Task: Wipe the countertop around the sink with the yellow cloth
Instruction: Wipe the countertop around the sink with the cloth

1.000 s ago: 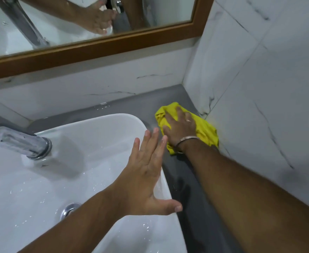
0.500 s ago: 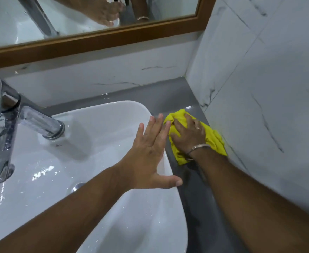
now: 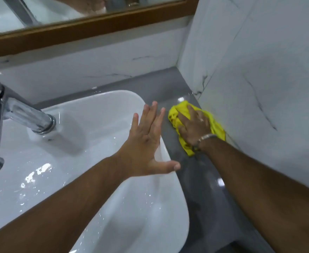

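Observation:
A crumpled yellow cloth lies on the grey countertop to the right of the white sink, close against the right wall. My right hand presses flat on top of the cloth, a metal bracelet on its wrist. My left hand hovers over the sink's right rim with fingers spread and holds nothing. The countertop strip beside the sink looks wet and glossy.
A chrome faucet stands at the left over the basin. White marble-look wall tiles close in the counter at the back and right. A wood-framed mirror hangs above. The counter strip between sink and wall is narrow.
My right hand slid the cloth along the counter strip beside the sink, from near the back corner towards me. My left hand stayed over the sink rim. The camera view shifted.

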